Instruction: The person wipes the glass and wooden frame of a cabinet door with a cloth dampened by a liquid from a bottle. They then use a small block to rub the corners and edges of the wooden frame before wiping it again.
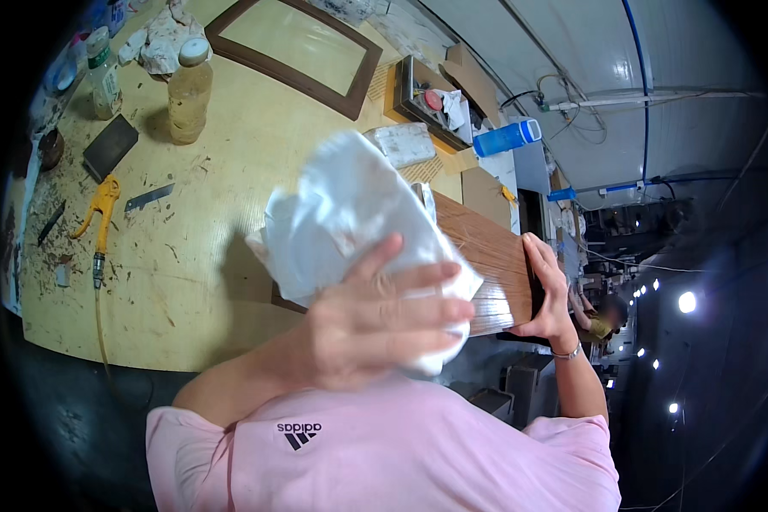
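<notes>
A crumpled white cloth (pixel 350 213) with faint brownish stains hangs over part of a brown wood-grain piece (pixel 482 247). My left hand (pixel 384 320), smeared by motion, is on the cloth with its fingers laid across it and holds it. My right hand (pixel 548 286) grips the right end of the wooden piece, fingers over the far corner and thumb at the near side. Light reflects off the wood near its front edge. The cloth hides the wood's left part.
On the pale table (pixel 205 282) lie a yellow air blow gun (pixel 102 209), a dark block (pixel 111 145) and a blade (pixel 150 197). Bottles (pixel 189 90) and a brown frame (pixel 350 94) stand farther back. A blue bottle (pixel 505 138) lies near a tray. Another person (pixel 602 320) is at right.
</notes>
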Motion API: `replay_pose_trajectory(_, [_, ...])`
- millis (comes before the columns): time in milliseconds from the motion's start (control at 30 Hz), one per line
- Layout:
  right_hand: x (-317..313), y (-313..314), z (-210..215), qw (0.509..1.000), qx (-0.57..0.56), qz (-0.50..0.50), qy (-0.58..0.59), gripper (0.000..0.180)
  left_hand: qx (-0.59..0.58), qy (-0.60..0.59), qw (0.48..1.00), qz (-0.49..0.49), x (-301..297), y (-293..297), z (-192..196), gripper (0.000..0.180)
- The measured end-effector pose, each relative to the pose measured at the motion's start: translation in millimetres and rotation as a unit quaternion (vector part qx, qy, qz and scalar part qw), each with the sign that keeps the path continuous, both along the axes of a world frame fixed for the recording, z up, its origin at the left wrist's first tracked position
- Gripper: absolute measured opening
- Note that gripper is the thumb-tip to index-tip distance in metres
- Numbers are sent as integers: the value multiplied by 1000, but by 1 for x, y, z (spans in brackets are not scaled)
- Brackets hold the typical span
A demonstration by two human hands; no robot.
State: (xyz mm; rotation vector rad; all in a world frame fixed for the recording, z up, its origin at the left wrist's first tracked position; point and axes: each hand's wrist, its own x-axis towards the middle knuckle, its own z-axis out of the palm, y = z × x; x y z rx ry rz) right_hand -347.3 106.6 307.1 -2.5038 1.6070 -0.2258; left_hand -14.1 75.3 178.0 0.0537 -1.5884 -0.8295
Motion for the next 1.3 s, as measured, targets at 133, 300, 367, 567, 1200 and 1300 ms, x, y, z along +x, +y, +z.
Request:
replay_pose_trajectory(133, [8,-5,-1,1000,-2,1,-8,113,20,-6,996,83,3,-53,-11,32])
replay_pose_trajectory(300, [0,-1,-3,1000,10,-2,-25,112,128,38,990,43,-10,-19,-21,42])
replay_pose_trajectory(367, [4,-1,-2,1000,9,-12,-21,113,341,72,935,72,-21,-23,-79,42])
replay_pose_trajectory(567, [2,-6,-3,999,35,-14,-15,117,360,105,927,15,-18,-34,-79,34])
replay_pose_trajectory(1200, [4,4,-3,999,39,-17,-10,119,4,-49,998,50,6,-47,22,23])
replay_pose_trajectory(1300, [6,2,-5,1000,18,-2,-11,117,1,-67,997,-26,15,-71,30,15])
